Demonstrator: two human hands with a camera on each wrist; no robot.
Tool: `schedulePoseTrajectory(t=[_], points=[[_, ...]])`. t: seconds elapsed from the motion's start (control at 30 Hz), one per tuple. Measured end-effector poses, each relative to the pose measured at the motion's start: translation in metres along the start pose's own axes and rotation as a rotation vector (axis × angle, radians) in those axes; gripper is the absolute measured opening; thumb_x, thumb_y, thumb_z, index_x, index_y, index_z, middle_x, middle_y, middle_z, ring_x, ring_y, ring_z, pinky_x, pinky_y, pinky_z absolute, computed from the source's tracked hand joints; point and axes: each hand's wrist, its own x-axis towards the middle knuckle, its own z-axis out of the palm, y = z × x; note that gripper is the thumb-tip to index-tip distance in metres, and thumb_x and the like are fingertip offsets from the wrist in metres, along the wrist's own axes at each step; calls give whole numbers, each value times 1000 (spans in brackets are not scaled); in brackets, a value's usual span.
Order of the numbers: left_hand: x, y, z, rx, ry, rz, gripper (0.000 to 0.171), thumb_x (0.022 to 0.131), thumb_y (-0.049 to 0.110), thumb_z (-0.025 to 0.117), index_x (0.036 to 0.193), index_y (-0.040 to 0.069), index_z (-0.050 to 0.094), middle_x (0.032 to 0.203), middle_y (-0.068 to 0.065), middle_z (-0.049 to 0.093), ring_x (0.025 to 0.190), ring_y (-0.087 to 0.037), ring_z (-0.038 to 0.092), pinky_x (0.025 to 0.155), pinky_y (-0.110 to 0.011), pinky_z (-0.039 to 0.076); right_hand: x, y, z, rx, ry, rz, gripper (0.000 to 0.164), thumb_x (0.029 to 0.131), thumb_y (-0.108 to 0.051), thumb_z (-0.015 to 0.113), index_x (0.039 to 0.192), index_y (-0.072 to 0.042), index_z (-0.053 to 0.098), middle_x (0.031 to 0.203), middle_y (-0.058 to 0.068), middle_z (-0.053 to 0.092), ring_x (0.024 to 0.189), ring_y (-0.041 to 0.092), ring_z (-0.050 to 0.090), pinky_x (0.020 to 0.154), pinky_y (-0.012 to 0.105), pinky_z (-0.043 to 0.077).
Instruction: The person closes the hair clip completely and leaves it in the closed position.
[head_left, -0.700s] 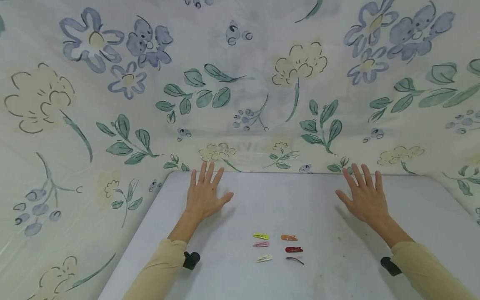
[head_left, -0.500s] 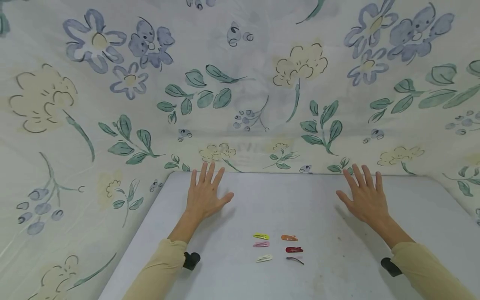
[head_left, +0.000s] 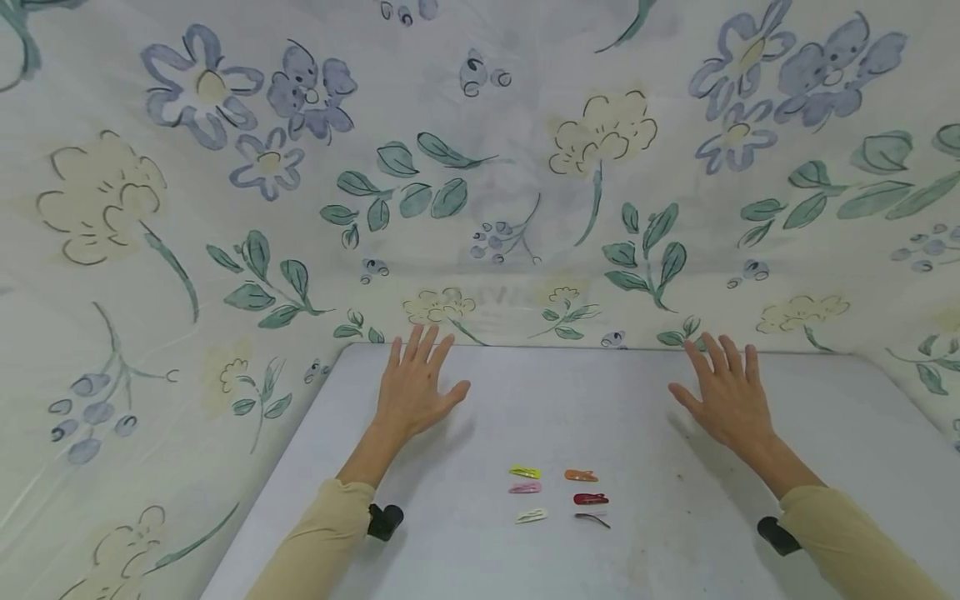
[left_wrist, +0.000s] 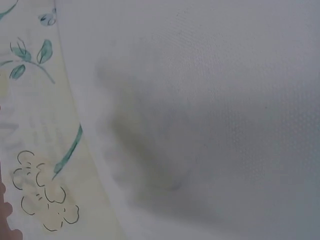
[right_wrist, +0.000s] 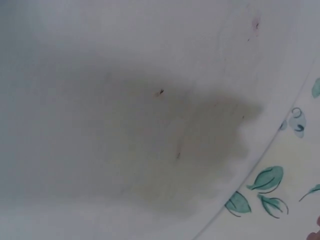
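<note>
Several small hair clips lie in two columns on the white table, between and nearer than the hands. On the left are a yellow clip (head_left: 525,472), a pink clip (head_left: 525,487) and a white clip (head_left: 532,516). The right column has an orange clip (head_left: 581,475), a dark red clip (head_left: 591,498) and a thin dark clip (head_left: 592,520). My left hand (head_left: 414,387) spreads its fingers above the table's far left, holding nothing. Above the far right, my right hand (head_left: 726,396) is likewise spread and holds nothing. Only fingertips show at the edges of both wrist views.
A white table (head_left: 570,400) lies below the hands, with small dark specks on its right side. Floral fabric (head_left: 510,183) rises behind the table and along its sides. Each wrist carries a black device, on the left (head_left: 386,522) and on the right (head_left: 780,536).
The head view has shifted slightly, so the fabric and clips appear a little further right. The right hand sits marginally lower and further left in view. Both hands keep their spread, and the clips stay put.
</note>
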Motion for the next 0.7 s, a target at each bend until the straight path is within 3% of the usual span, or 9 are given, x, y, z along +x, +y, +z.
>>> schedulePoseTrajectory(t=[0.23,0.5,0.7], points=[[-1,3,-2,-34,27,22,70,91,53,55,147,12,45,156,-15,37,145,-36,30,118,-56,20,1,-12,-2,33,-17,7,69,91,-35,67,144,0,39,147,29,33,138,48,24,115,66,4],[-5,4,-5,-64,84,56,60,91,44,60,140,11,53,151,-15,44,141,-36,36,117,-54,23,1,-22,-3,28,1,-8,68,89,-34,70,140,2,44,141,29,41,135,46,30,115,67,9],[-10,5,-5,-112,54,64,58,90,42,62,138,9,55,150,-15,46,140,-36,38,117,-53,25,0,-28,-2,50,-8,-9,65,88,-34,71,138,2,48,139,28,45,133,47,35,114,67,13]])
